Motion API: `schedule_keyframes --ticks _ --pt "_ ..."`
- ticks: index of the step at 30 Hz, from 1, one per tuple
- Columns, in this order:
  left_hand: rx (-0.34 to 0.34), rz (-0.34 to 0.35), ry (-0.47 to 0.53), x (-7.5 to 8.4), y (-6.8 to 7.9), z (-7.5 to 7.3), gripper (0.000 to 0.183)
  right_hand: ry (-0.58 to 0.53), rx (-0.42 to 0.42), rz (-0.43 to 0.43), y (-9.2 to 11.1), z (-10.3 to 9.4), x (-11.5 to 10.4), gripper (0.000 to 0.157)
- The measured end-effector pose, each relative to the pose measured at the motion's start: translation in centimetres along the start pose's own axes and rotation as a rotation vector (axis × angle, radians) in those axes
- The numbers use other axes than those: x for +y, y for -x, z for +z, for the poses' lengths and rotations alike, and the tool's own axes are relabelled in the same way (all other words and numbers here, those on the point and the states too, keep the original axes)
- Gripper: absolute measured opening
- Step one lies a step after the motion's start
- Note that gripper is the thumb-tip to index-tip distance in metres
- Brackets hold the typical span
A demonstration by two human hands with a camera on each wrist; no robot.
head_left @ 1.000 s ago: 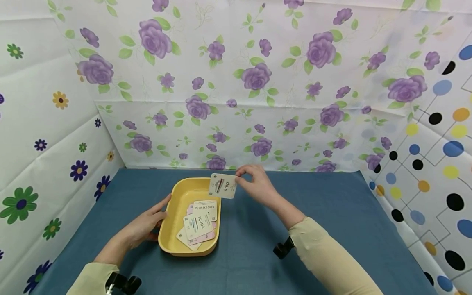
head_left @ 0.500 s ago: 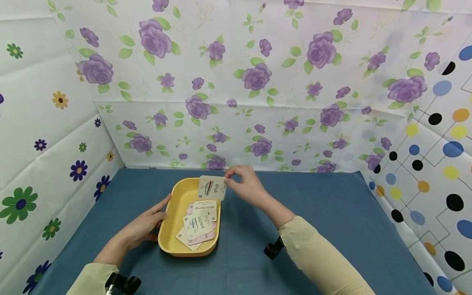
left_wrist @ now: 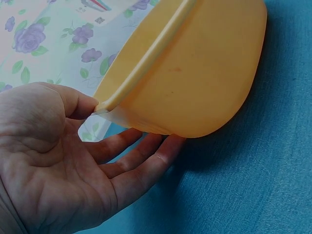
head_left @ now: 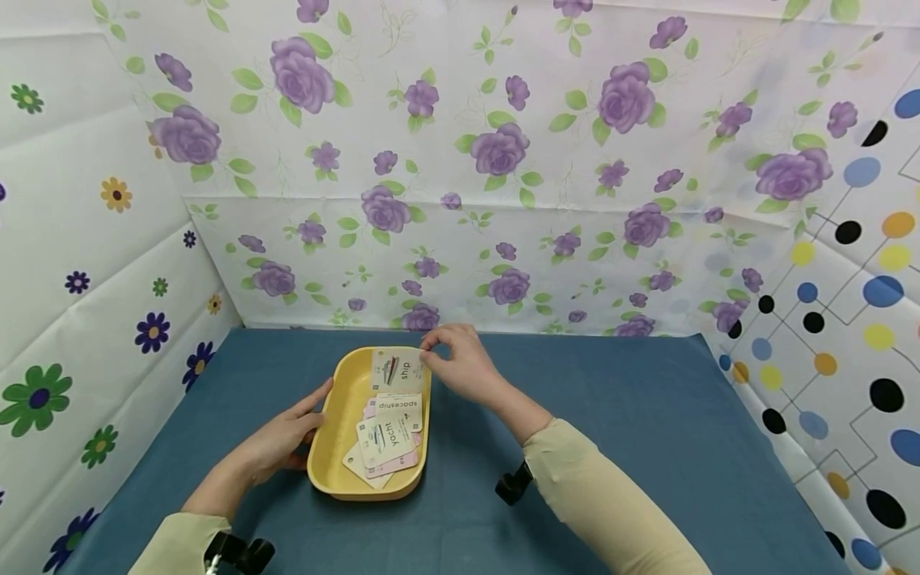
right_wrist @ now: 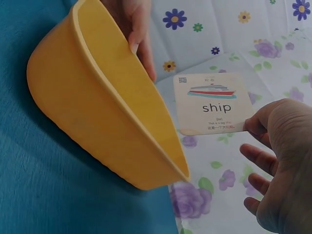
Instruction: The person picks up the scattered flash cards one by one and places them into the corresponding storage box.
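Observation:
A square white flash card (right_wrist: 213, 103) marked "ship" hangs over the far end of the yellow plastic bin (head_left: 321, 471). My right hand (head_left: 465, 363) pinches it by one edge between thumb and index finger, the other fingers spread apart in the right wrist view. At the bin's left side, my left hand (left_wrist: 73, 146) grips it, thumb at the rim and fingers against the lower wall. Inside lie several overlapping cards: a "yacht" card (head_left: 386, 441) on top, a "spaceship" card (head_left: 399, 406) behind it, and pinkish ones partly hidden beneath.
A blue cloth (head_left: 604, 447) covers the table under the bin. Patterned sheets hang behind and at both sides, the back one with purple flowers (head_left: 510, 286). Black wrist devices (head_left: 513, 484) sit below both hands.
My right hand has moved left with the "ship" card, carrying it from the bin's right rim to over its far end. The left hand and the bin have stayed still.

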State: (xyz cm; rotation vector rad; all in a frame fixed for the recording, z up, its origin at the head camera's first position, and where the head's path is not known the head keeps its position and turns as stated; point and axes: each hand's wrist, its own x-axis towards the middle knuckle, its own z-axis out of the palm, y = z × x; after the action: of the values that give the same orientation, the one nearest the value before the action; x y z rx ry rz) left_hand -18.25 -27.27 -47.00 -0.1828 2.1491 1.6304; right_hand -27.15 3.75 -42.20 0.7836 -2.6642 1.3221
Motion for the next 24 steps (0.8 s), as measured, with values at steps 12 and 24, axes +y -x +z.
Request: schedule_keyframes --ticks 12,24 --pt "0.000 -0.004 0.001 -0.1 0.0 0.0 0.064 0.067 -0.004 0.007 -0.5 1.2 -0.2 0.008" --pt "-0.015 0.015 0.000 0.0 0.1 0.1 0.065 0.109 -0.019 0.039 -1.0 2.1 0.0 0.012"
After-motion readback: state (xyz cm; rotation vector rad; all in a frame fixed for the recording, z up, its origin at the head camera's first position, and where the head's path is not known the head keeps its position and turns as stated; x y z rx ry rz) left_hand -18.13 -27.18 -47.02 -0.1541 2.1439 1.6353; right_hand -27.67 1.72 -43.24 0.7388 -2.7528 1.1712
